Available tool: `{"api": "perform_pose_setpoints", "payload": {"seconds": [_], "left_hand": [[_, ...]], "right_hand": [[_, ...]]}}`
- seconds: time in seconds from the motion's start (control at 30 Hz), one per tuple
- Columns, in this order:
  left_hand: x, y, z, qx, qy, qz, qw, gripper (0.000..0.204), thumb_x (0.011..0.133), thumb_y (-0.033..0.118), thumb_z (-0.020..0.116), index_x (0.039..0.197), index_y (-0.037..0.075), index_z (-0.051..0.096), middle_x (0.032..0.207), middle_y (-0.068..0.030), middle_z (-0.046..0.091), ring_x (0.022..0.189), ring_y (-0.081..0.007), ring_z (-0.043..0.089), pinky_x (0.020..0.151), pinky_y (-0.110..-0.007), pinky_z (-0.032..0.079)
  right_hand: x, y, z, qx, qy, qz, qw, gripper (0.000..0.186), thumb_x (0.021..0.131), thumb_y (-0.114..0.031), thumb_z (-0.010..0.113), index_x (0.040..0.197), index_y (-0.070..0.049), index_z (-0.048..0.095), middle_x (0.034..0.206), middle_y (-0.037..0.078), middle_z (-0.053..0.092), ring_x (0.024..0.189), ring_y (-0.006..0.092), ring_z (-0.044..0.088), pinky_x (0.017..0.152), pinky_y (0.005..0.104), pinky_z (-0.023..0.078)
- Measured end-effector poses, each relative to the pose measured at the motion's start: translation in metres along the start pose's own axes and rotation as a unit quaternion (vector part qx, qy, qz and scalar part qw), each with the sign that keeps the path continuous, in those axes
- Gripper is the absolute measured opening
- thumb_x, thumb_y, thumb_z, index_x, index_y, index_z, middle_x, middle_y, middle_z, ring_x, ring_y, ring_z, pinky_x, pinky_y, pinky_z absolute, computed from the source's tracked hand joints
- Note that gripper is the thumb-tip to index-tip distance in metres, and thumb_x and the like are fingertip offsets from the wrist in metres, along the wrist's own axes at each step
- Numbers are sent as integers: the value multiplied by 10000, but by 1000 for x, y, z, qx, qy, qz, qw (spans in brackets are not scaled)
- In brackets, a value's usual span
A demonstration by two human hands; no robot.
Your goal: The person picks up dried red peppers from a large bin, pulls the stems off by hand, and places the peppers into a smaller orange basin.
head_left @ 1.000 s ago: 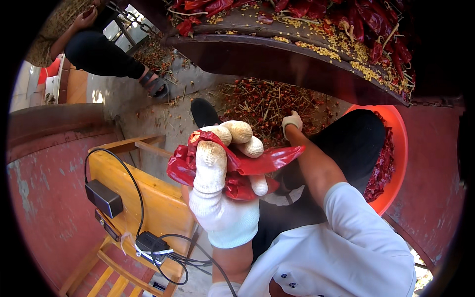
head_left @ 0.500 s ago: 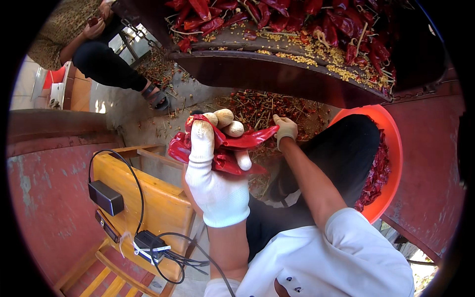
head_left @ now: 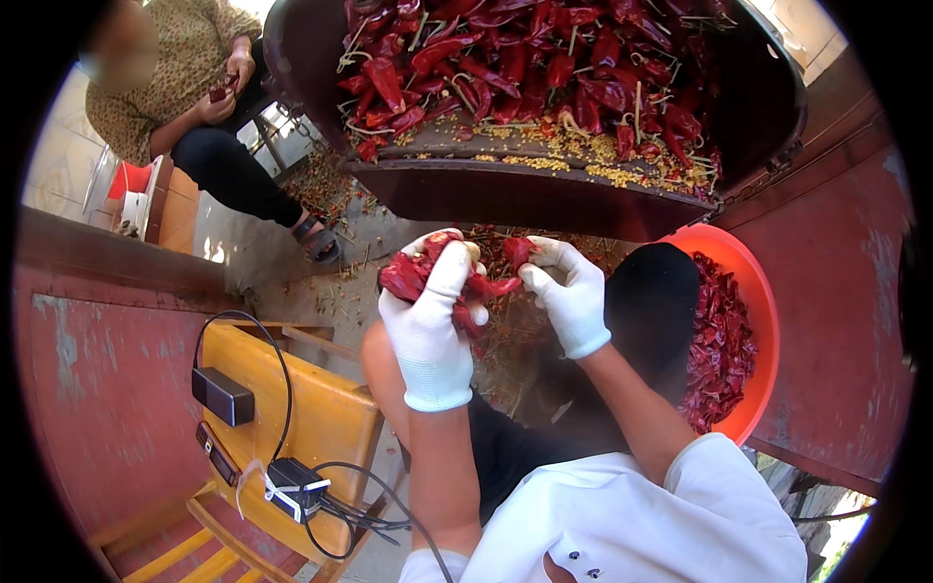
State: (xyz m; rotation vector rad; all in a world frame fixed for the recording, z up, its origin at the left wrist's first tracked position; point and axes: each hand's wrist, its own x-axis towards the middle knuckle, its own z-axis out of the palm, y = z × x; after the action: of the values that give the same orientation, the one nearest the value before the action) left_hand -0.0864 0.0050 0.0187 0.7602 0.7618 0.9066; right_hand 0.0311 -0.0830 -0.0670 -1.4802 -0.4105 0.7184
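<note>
My left hand (head_left: 432, 325), in a white knit glove, is closed around several dried red chili peppers (head_left: 405, 276). Parts of them stick out past the fingers, and the palm side is hidden. Close on its right, my gloved right hand (head_left: 573, 296) pinches the end of one red chili pepper (head_left: 519, 253) between thumb and fingers. This pepper's lower part reaches back toward the left hand's bunch. Both hands are in front of my knees, above a floor strewn with stems and bits.
Ahead, a dark maroon cart bed (head_left: 525, 199) holds heaped chili peppers and yellow seeds. An orange tub (head_left: 766, 321) with red peppers stands by my right leg. At left, a wooden chair (head_left: 321, 408) carries black boxes and cables. Another person (head_left: 185, 97) sits at far left, holding something dark red.
My right hand has come up from low over the floor debris to beside the left hand and now pinches a pepper. My view has tilted up, showing more of the cart and the other person.
</note>
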Motion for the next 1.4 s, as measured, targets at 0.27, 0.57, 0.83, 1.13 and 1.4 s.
{"api": "perform_pose_setpoints", "payload": {"seconds": [0.27, 0.57, 0.83, 1.13, 1.4], "left_hand": [[-6, -19, 14, 218, -171, 19, 961, 475, 833, 117, 762, 1272, 4, 617, 1036, -47, 683, 805, -76, 621, 645, -206, 521], [-3, -46, 20, 62, -149, -8, 987, 502, 990, 412, 588, 1301, 19, 559, 1163, -67, 624, 1018, -143, 603, 912, -299, 499], [-11, -53, 26, -168, -139, -114, 969, 659, 1029, 527, 406, 1367, -34, 480, 1275, -125, 586, 1169, -233, 573, 1046, -365, 441], [-11, -57, 21, 136, -344, -55, 927, 674, 1018, 416, 529, 1509, -2, 333, 1400, -109, 501, 1239, -188, 530, 1042, -341, 440], [-4, -24, 13, 70, -195, -6, 978, 637, 1021, 478, 474, 1302, -89, 543, 1174, -214, 647, 1053, -285, 658, 869, -387, 577]], "right_hand": [[-26, -51, -12, -116, -40, -228, 966, 319, 871, 61, 598, 1186, 31, 638, 999, 114, 680, 837, 131, 671, 778, 267, 533], [-38, -54, -8, -252, -70, -287, 922, 824, 902, -536, 613, 1449, 20, 346, 1275, 241, 524, 1169, 413, 535, 1003, 449, 440], [-22, -33, -2, -364, 8, -322, 874, 819, 856, -427, 690, 1453, 16, 346, 1258, 229, 535, 1151, 410, 534, 972, 459, 458], [-9, -25, -38, -280, 138, -335, 889, 396, 889, -166, 700, 1239, -17, 593, 1066, 173, 662, 941, 320, 680, 841, 362, 532], [-15, -78, -111, -287, 305, -349, 838, 337, 948, -137, 673, 1245, 8, 610, 1080, 94, 691, 962, 142, 636, 900, 307, 512]]}}
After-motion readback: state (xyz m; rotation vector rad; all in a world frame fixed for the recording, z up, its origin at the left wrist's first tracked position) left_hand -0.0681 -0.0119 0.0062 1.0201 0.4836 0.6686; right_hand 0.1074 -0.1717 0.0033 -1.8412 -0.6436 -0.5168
